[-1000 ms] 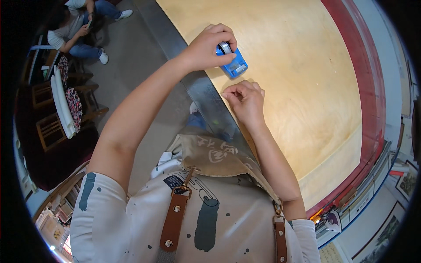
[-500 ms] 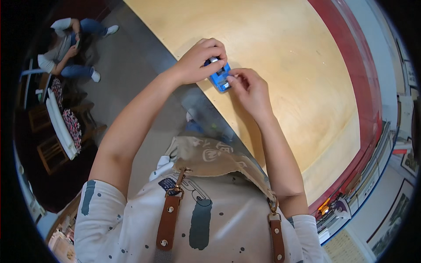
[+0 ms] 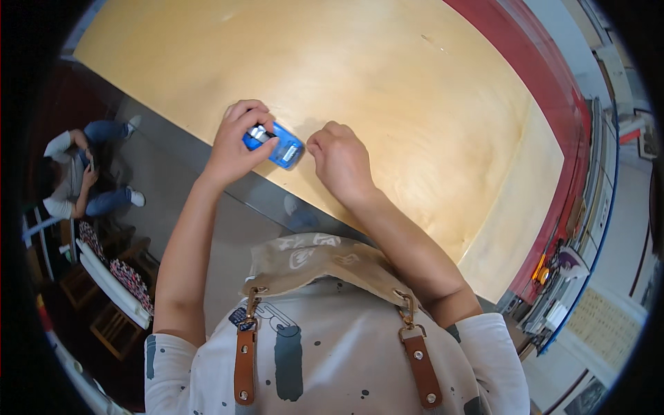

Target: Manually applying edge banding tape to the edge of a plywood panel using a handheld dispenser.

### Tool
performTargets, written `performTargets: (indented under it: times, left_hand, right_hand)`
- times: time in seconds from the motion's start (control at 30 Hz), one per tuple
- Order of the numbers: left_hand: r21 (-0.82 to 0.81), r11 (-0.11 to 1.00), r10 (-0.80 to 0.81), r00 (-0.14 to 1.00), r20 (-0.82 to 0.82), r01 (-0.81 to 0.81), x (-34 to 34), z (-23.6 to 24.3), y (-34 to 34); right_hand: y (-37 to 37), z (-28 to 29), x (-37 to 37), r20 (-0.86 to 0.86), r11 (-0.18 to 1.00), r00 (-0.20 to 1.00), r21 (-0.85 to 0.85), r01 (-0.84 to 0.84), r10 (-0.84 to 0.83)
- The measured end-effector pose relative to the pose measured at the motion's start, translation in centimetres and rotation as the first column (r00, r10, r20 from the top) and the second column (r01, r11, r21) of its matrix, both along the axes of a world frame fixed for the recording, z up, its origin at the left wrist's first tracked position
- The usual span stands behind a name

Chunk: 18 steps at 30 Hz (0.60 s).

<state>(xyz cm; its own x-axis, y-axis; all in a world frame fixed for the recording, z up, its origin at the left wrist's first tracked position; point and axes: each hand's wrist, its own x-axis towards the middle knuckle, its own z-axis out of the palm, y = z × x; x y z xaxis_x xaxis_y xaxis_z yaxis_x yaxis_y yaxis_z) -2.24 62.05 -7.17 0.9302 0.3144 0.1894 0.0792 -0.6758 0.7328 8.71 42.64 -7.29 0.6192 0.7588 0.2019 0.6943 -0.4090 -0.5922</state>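
Since half a second ago: right hand [image 3: 342, 162] has come off the front end of the blue tape dispenser [image 3: 289, 152], now just beside it with a small gap. Whole view has swung too, so the tabletop [image 3: 422, 138] lies differently in frame. Left hand [image 3: 237, 142] has stayed on the dispenser.

Left hand: gripping, thumb one side, fingers over the rear, around the silvery roll [image 3: 259, 133]. Right hand: fingers pinched together; can't tell if a thin strip is between them.

Dispenser looks to rest on the tabletop, by its near edge, between the hands. Holding it at the roll end probably steadies it and keeps the front uncovered, within the right hand's reach; being near the edge likely saves stretching.

Long axis: upper left to lower right in view, roughly along the near edge. Roll end upper left under left hand, front end pointing lower right, toward right hand's side.
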Motion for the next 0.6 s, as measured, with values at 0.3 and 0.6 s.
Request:
performTargets:
  times: [0.3,0.6]
  left_hand:
    - [-0.114,0.993,-0.027,1.0,0.001,0.027,-0.3,0.2,0.1]
    - [-0.115,0.991,-0.07,0.998,0.001,0.07,-0.4,0.3,0.4]
  right_hand:
    - [-10.5,-1.9,5.9,-0.411,0.86,0.774,-0.049,0.508,-0.481]
    - [-9.4,-3.0,6.4,-0.269,0.893,0.861,0.004,0.449,-0.432]
